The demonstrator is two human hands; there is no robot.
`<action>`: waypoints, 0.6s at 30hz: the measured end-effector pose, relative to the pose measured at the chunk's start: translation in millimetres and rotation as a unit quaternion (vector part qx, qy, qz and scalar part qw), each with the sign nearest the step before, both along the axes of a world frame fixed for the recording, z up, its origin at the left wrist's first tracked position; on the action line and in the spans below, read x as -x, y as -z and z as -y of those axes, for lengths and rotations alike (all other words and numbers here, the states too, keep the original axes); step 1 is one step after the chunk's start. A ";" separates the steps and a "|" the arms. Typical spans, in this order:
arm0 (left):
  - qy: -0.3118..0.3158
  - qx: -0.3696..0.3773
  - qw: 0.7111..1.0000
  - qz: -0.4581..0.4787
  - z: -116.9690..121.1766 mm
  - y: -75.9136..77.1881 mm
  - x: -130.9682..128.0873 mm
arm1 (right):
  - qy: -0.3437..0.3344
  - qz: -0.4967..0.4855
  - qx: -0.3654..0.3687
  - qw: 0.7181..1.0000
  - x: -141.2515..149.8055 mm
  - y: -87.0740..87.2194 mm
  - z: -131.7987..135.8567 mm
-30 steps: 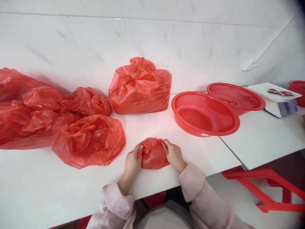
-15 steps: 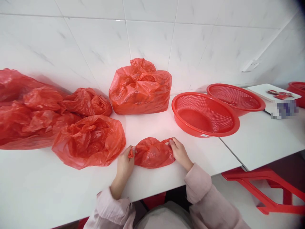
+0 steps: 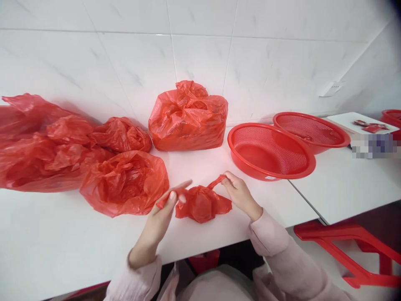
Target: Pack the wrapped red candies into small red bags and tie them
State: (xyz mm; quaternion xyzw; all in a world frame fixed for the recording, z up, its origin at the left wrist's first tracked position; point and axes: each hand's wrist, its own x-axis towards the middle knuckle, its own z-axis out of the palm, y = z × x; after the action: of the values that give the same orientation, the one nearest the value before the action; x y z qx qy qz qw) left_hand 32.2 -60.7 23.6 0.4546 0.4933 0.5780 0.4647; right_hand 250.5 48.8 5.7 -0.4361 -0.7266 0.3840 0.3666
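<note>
A small knotted red plastic bag (image 3: 202, 204) sits on the white table (image 3: 62, 242) near its front edge. My left hand (image 3: 163, 211) pinches the bag's left handle between thumb and fingers, with the other fingers stretched out. My right hand (image 3: 239, 193) pinches the right handle and pulls it up and to the right. Both handles are drawn taut away from the bundle.
Several larger red plastic bags (image 3: 125, 182) lie at the left, and a full one (image 3: 189, 117) stands against the tiled wall. Two red colander baskets (image 3: 271, 150) sit at the right. A white block (image 3: 363, 125) and a red stool (image 3: 351, 246) are further right.
My hands have moved apart and lifted, drawing the small bag's two handles outward. Earlier they cupped the bundle from both sides. The view has shifted slightly to the left.
</note>
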 end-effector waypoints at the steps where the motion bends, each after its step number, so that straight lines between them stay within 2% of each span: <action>1: 0.011 0.000 0.998 0.067 -7.7 -1.5 -8.3 | -0.017 0.007 -0.050 0.999 7.7 -11.9 3.2; 2: 0.024 0.004 0.993 0.112 -15.3 -0.9 -16.0 | -0.037 0.011 -0.097 0.994 15.9 -22.4 5.2; 4: 0.052 0.021 0.988 0.141 -27.8 3.9 -28.3 | -0.079 0.011 -0.157 0.984 32.0 -37.6 4.7; 8: 0.097 0.053 0.990 0.091 -40.3 15.4 -36.8 | -0.140 0.037 -0.148 0.978 55.3 -43.9 -7.3; 10: 0.069 0.054 0.994 0.066 -44.4 19.7 -36.0 | -0.169 0.039 -0.132 0.976 60.9 -40.2 -10.5; 15: -0.074 0.014 0.997 0.010 -55.0 27.0 -34.5 | -0.201 -0.001 -0.148 0.968 62.4 -36.1 -4.9; 18: -0.102 -0.004 0.995 0.001 -56.6 25.5 -34.3 | -0.220 -0.028 -0.162 0.962 61.5 -38.4 -0.6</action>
State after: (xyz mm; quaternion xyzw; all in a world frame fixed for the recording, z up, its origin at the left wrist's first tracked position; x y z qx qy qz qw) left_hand 66.5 -4.2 -1.8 0.4029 0.5348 0.6248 0.4017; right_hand 188.9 49.5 44.1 -0.1895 -0.8466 0.3441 0.3592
